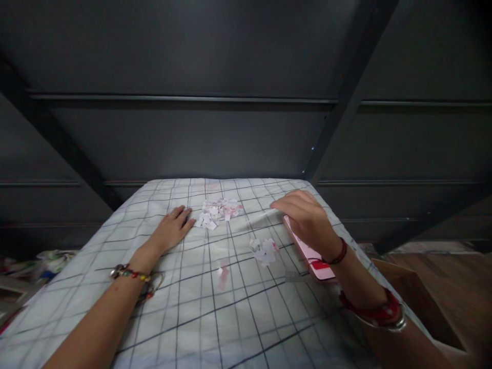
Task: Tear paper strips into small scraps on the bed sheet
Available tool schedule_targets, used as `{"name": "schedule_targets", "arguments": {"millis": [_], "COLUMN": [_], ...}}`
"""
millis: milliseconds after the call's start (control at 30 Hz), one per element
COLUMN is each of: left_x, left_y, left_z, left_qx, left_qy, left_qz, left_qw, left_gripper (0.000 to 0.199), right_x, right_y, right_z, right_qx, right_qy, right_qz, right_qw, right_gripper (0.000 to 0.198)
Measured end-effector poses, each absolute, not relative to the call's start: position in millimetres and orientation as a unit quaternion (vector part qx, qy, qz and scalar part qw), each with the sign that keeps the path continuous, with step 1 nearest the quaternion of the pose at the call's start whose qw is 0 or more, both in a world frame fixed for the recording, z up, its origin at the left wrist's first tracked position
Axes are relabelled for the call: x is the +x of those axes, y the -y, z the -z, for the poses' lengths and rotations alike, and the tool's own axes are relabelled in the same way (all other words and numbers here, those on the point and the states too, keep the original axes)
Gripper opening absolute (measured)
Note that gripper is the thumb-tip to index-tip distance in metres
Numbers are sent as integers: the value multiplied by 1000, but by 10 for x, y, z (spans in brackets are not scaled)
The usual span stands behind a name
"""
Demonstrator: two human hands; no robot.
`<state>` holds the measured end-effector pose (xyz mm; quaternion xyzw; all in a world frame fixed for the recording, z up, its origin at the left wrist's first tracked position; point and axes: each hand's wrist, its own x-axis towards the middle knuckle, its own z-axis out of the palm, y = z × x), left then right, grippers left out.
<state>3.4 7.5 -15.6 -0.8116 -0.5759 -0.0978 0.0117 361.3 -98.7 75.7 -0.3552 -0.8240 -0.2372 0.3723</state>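
My left hand [172,228] lies palm down on the white checked cloth [196,307], fingers stretched out. Its fingertips come close to a loose pile of small torn paper scraps [219,211], white with some pink. My right hand [305,218] has its fingers bent and pressed together, partly over a pink phone-shaped slab [307,251] with a red patch. A pale fold in the cloth runs toward the right fingertips; what they hold, if anything, is hidden. Between the hands sits a smaller cluster of scraps [264,251]. Nearer me lies a single pinkish paper strip [223,275].
A dark panelled wall [200,143] with metal bars rises right behind the cloth's far edge. To the lower right, an open cardboard box [418,302] stands on a wooden floor [457,287]. Blurred clutter [56,260] shows at far left.
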Motion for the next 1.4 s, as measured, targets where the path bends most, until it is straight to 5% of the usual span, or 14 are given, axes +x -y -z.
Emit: {"name": "schedule_targets", "arguments": {"millis": [367, 600, 900, 1400], "left_x": [28, 62, 60, 47], "left_y": [-81, -14, -26, -50], "left_z": [206, 130, 163, 185], "left_qx": [-810, -809, -802, -805], "left_qy": [574, 578, 587, 584], "left_qz": [111, 109, 107, 101], "left_qw": [41, 19, 24, 26], "left_gripper": [60, 60, 58, 60], "right_x": [3310, 3359, 3457, 3524], "right_y": [815, 867, 978, 948], "right_z": [-514, -579, -705, -700], "right_qx": [-351, -369, -347, -371], "right_qy": [837, 814, 861, 833], "right_qz": [314, 313, 246, 299], "right_qw": [279, 323, 279, 283], "right_gripper": [26, 31, 40, 35]}}
